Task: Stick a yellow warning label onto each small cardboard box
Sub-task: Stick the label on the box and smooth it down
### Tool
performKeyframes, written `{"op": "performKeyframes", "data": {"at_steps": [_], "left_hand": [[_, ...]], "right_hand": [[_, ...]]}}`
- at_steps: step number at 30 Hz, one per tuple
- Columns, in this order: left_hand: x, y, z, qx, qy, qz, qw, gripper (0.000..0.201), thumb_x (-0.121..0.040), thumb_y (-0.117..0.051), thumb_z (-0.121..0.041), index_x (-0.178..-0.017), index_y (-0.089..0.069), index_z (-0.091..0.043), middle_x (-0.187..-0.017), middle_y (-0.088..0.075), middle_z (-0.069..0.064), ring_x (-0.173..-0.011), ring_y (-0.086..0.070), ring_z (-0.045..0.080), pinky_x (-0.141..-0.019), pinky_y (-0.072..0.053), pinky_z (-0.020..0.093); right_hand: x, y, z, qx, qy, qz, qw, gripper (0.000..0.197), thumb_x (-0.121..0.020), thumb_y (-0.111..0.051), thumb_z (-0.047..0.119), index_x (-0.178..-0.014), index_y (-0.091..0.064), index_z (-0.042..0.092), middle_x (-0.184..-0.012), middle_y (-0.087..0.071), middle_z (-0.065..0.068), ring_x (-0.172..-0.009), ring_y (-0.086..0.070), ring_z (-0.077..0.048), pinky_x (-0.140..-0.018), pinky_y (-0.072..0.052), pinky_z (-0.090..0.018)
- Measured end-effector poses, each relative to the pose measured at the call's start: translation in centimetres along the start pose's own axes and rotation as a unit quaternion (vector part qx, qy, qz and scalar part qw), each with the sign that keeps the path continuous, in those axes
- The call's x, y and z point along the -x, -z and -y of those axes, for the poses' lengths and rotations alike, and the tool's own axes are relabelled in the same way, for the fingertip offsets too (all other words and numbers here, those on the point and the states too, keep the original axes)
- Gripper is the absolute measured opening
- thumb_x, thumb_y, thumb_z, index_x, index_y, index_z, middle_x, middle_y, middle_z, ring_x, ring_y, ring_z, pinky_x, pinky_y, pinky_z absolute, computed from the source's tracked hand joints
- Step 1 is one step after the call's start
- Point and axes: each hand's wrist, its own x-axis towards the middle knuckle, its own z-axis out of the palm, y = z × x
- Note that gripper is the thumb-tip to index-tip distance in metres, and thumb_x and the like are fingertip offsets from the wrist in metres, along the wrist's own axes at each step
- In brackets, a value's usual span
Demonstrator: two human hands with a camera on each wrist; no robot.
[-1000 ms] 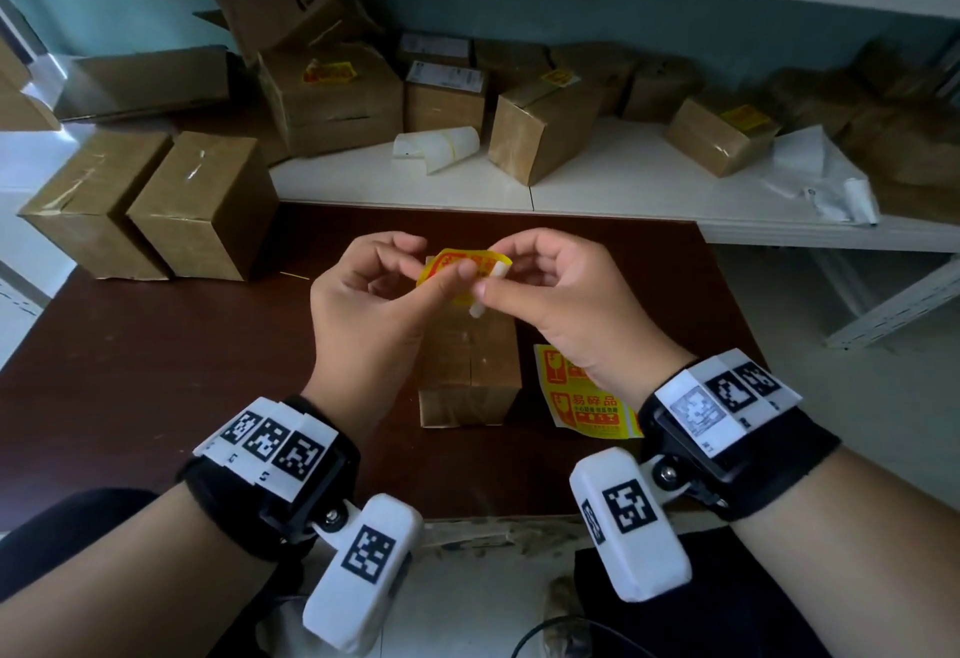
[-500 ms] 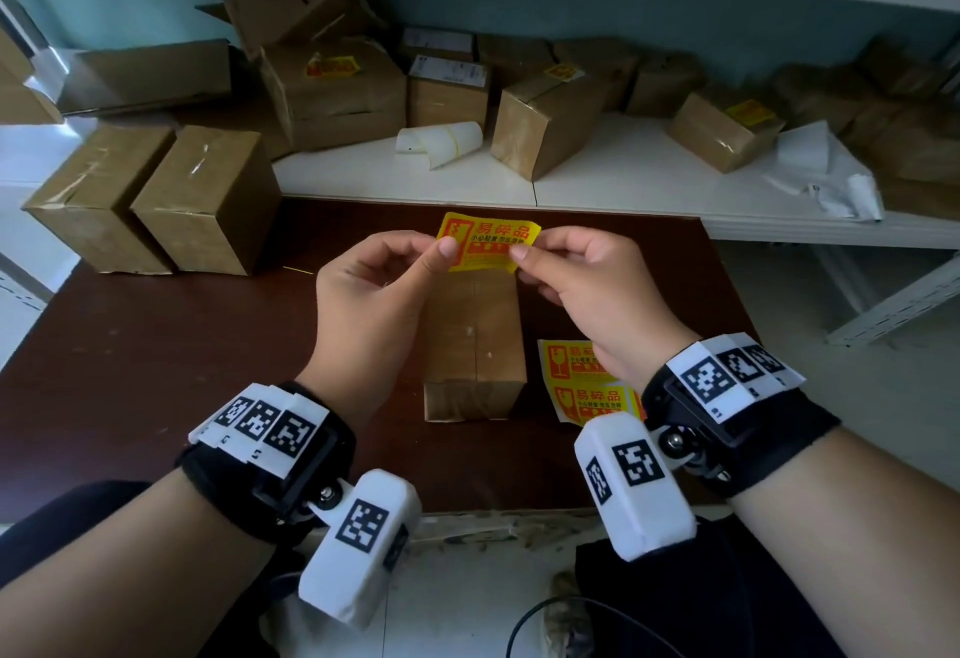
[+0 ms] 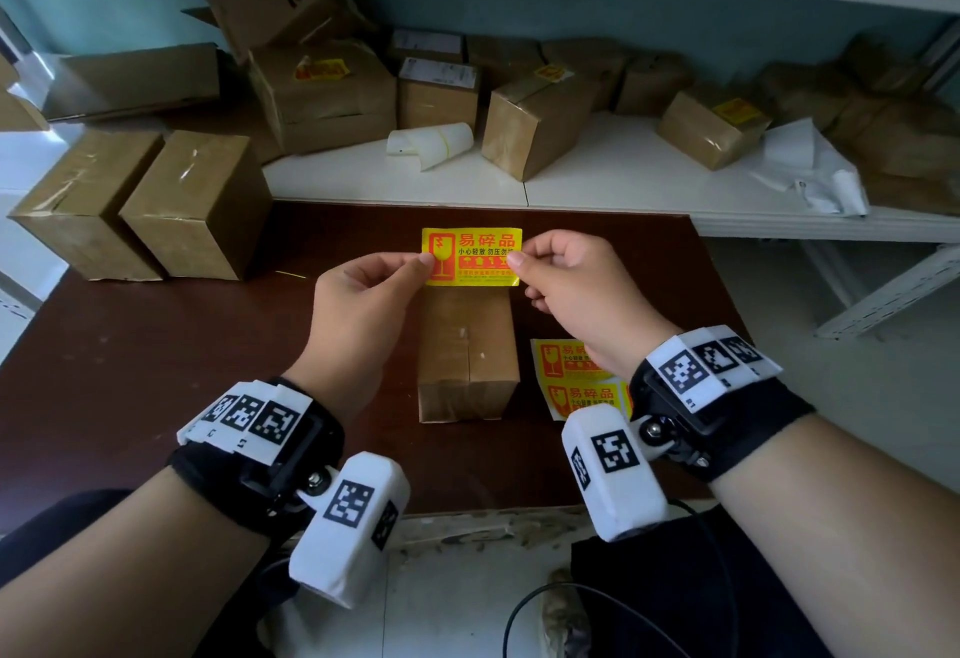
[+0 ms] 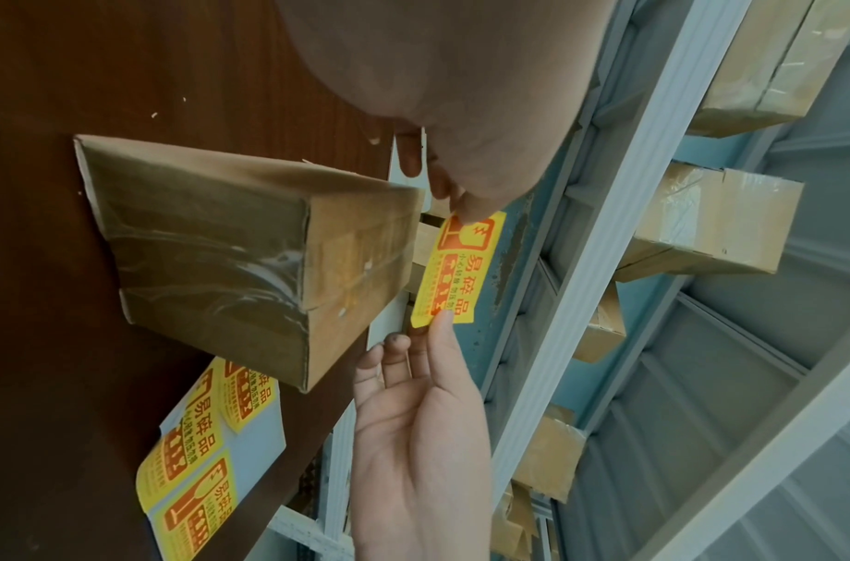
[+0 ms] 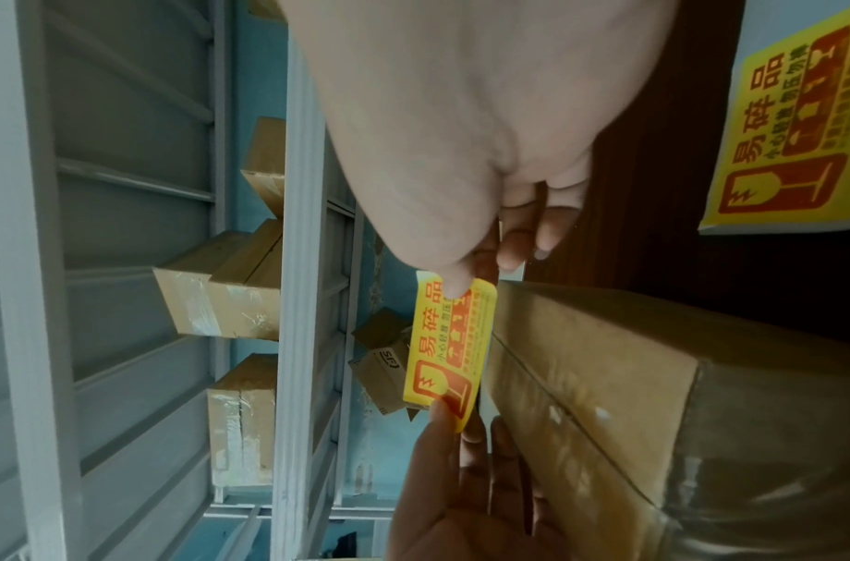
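Note:
A yellow warning label (image 3: 471,257) with red print is stretched flat in the air between both hands, above the far end of a small taped cardboard box (image 3: 467,353) on the dark brown table (image 3: 130,361). My left hand (image 3: 363,293) pinches the label's left edge with thumb and forefinger. My right hand (image 3: 561,278) pinches its right edge. In the left wrist view the label (image 4: 454,271) hangs just beyond the box (image 4: 231,243). In the right wrist view the label (image 5: 449,349) hangs beside the box (image 5: 605,387).
A backing sheet with more yellow labels (image 3: 576,382) lies right of the box, partly under my right wrist. Two larger boxes (image 3: 140,205) stand at the table's back left. Behind, a white shelf (image 3: 597,179) holds several boxes, some labelled, and curled white backing paper (image 3: 431,140).
The label was crumpled between my fingertips a second ago; both hands have pulled it flat and moved it further away, over the far end of the box.

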Motion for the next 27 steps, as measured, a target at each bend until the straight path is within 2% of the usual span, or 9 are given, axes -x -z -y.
{"op": "performKeyframes", "data": {"at_steps": [4, 6, 8, 11, 14, 16, 19, 21, 27], "left_hand": [[0.02, 0.06, -0.44, -0.037, 0.017, -0.011, 0.999, 0.017, -0.096, -0.085, -0.026, -0.095, -0.085, -0.01, -0.105, -0.081, 0.026, -0.102, -0.079, 0.043, -0.096, -0.06, 0.073], [-0.03, 0.17, -0.52, -0.049, 0.024, -0.016, 0.998, 0.023, -0.089, -0.09, -0.033, -0.093, -0.086, -0.011, -0.102, -0.081, 0.026, -0.098, -0.078, 0.045, -0.095, -0.062, 0.067], [-0.12, 0.26, -0.48, -0.06, 0.032, -0.021, 0.997, 0.027, -0.081, -0.09, -0.04, -0.089, -0.087, -0.014, -0.1, -0.081, 0.026, -0.098, -0.078, 0.048, -0.095, -0.063, 0.068], [-0.23, 0.39, -0.39, -0.083, 0.033, -0.025, 0.996, 0.017, -0.09, -0.09, -0.031, -0.085, -0.086, -0.015, -0.098, -0.082, 0.023, -0.097, -0.08, 0.044, -0.095, -0.06, 0.072], [-0.32, 0.4, -0.31, -0.095, 0.037, -0.025, 0.994, 0.016, -0.092, -0.089, -0.028, -0.083, -0.086, -0.015, -0.095, -0.083, 0.021, -0.093, -0.079, 0.042, -0.094, -0.061, 0.071], [-0.39, 0.41, -0.26, -0.103, 0.037, -0.03, 0.994, 0.016, -0.092, -0.089, -0.028, -0.081, -0.086, -0.017, -0.095, -0.082, 0.022, -0.093, -0.08, 0.042, -0.093, -0.065, 0.065], [-0.45, 0.45, -0.22, -0.107, 0.029, -0.039, 0.993, 0.019, -0.091, -0.09, -0.029, -0.074, -0.084, -0.02, -0.097, -0.078, 0.032, -0.077, -0.068, 0.031, -0.075, -0.058, 0.049], [-0.5, 0.45, -0.09, -0.111, 0.025, -0.042, 0.993, 0.021, -0.091, -0.089, -0.029, -0.075, -0.083, -0.016, -0.092, -0.078, 0.031, -0.076, -0.065, 0.029, -0.072, -0.053, 0.045], [-0.65, 0.27, 0.3, -0.115, 0.039, -0.038, 0.992, 0.022, -0.091, -0.089, -0.026, -0.073, -0.081, -0.016, -0.09, -0.081, 0.025, -0.074, -0.068, 0.029, -0.072, -0.056, 0.046]], "right_hand": [[-0.01, -0.38, -0.37, 0.036, -0.014, 0.008, 0.999, 0.012, -0.106, -0.073, 0.03, -0.097, -0.076, 0.022, -0.091, -0.074, 0.005, -0.086, -0.069, -0.011, -0.094, -0.063, -0.046], [0.07, -0.46, -0.29, 0.041, -0.018, 0.011, 0.999, 0.014, -0.105, -0.073, 0.032, -0.097, -0.077, 0.021, -0.095, -0.075, 0.006, -0.094, -0.07, -0.013, -0.1, -0.062, -0.05], [0.14, -0.47, -0.16, 0.047, -0.02, 0.014, 0.999, 0.015, -0.106, -0.073, 0.032, -0.099, -0.077, 0.02, -0.101, -0.077, 0.004, -0.1, -0.071, -0.013, -0.101, -0.061, -0.049], [0.18, -0.47, -0.08, 0.057, -0.024, 0.012, 0.998, 0.017, -0.106, -0.072, 0.033, -0.1, -0.078, 0.018, -0.103, -0.077, 0.003, -0.101, -0.07, -0.013, -0.098, -0.06, -0.043], [0.1, -0.51, -0.19, 0.061, -0.028, 0.008, 0.998, 0.018, -0.106, -0.073, 0.032, -0.101, -0.078, 0.015, -0.103, -0.077, 0.003, -0.1, -0.069, -0.009, -0.088, -0.055, -0.034], [0.03, -0.52, -0.26, 0.063, -0.026, 0.006, 0.998, 0.02, -0.106, -0.073, 0.031, -0.102, -0.079, 0.012, -0.102, -0.078, 0.001, -0.098, -0.068, -0.007, -0.081, -0.05, -0.028], [-0.02, -0.58, -0.28, 0.067, -0.023, 0.004, 0.998, 0.02, -0.106, -0.073, 0.03, -0.101, -0.079, 0.011, -0.102, -0.077, 0.002, -0.097, -0.067, -0.005, -0.078, -0.048, -0.023], [-0.05, -0.65, -0.3, 0.069, -0.021, 0.001, 0.997, 0.02, -0.105, -0.074, 0.03, -0.1, -0.079, 0.011, -0.102, -0.077, 0.002, -0.097, -0.067, -0.005, -0.077, -0.048, -0.024], [-0.23, -0.76, -0.59, 0.089, -0.016, -0.007, 0.996, 0.018, -0.104, -0.074, 0.032, -0.098, -0.078, 0.016, -0.102, -0.077, 0.003, -0.101, -0.069, -0.011, -0.087, -0.055, -0.035]]}}
